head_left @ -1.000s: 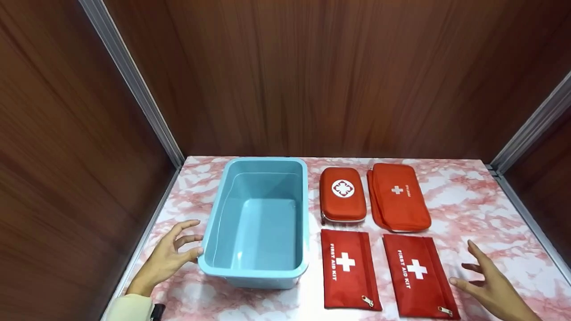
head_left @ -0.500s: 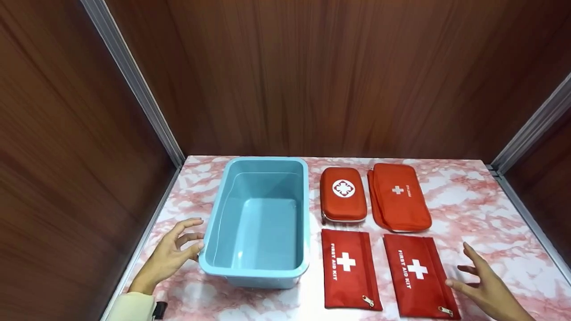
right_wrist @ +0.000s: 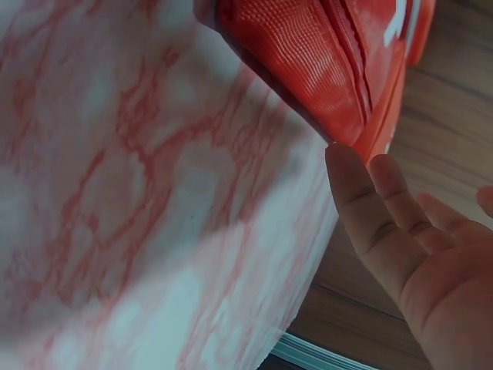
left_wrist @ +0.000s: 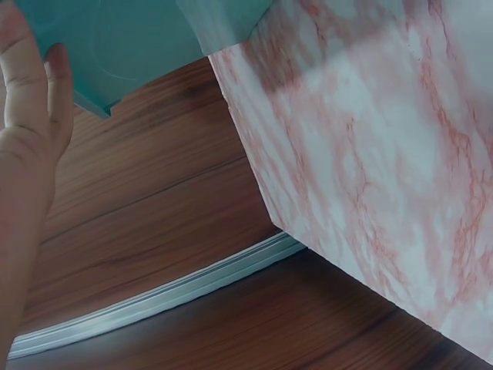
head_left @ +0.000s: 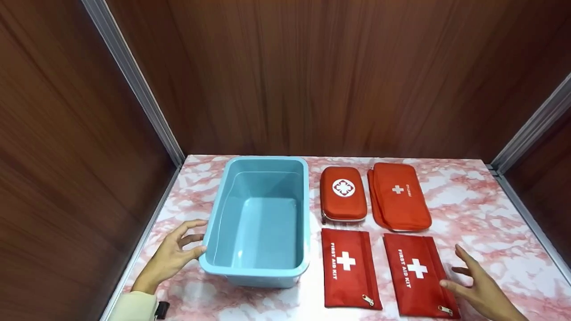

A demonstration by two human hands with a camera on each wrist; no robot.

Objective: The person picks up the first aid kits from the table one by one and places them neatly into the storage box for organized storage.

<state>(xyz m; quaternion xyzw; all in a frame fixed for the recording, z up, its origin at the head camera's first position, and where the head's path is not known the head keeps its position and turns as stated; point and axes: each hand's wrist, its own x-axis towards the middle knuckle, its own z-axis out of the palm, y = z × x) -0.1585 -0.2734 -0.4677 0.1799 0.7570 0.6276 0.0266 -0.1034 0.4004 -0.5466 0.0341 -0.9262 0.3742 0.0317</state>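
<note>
Blue bin point(head_left: 254, 270) beside left hand point(head_left: 171, 254)

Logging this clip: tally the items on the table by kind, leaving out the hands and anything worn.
Blue tub: 1
Flat red pouches lettered FIRST AID KIT: 2
Red case with round white emblem: 1
Red case with small white cross: 1
Total: 5

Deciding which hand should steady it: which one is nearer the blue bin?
Left. The left hand is right at the left side of the blue bin; the right hand is away to its right, by the rightmost flat pouch.
</note>
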